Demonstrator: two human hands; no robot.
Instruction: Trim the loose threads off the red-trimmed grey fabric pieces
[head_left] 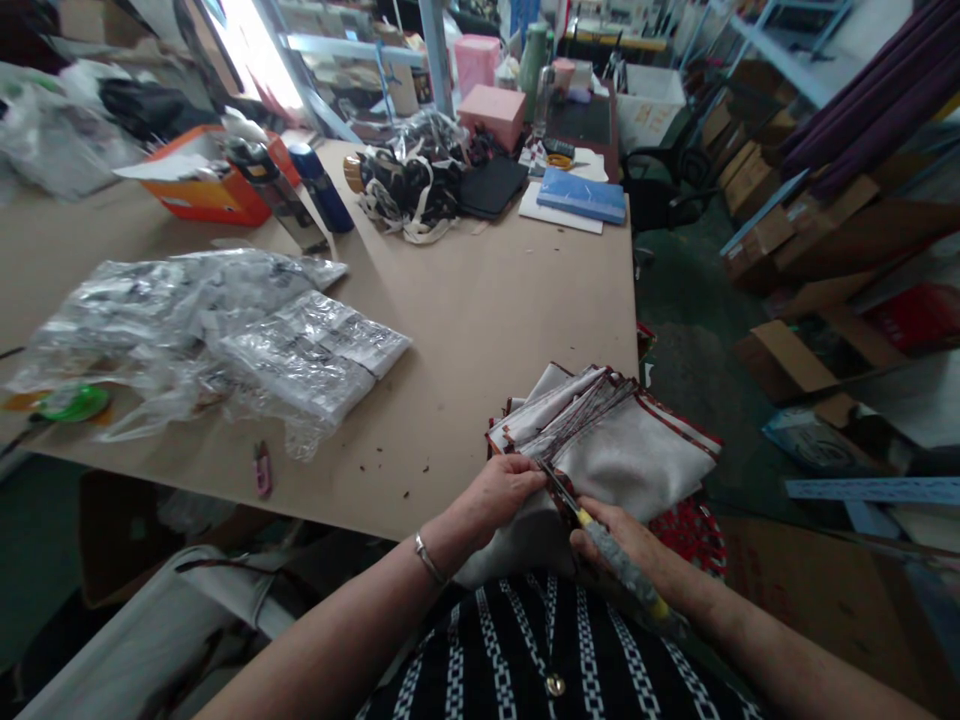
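Observation:
A stack of white fabric pieces [637,455] with dark red edging lies fanned out over the table's near right corner. My left hand [504,488], with a bracelet at the wrist, pinches the edge of the fabric. In my right hand [619,545] is a long metal tool [615,562] with a grey wrapped handle and yellow parts, perhaps scissors or tweezers. Its narrow metal tip points at the fabric beside my left fingertips. Part of the white cloth hangs down between my hands and my lap.
Clear plastic-wrapped packs [315,350] cover the table's left side, with small pink snips [262,470] nearby. Behind stand an orange box [217,195], a blue bottle [320,188], a black bundle and a blue folder [581,195]. Cardboard boxes [787,360] sit on the floor at right.

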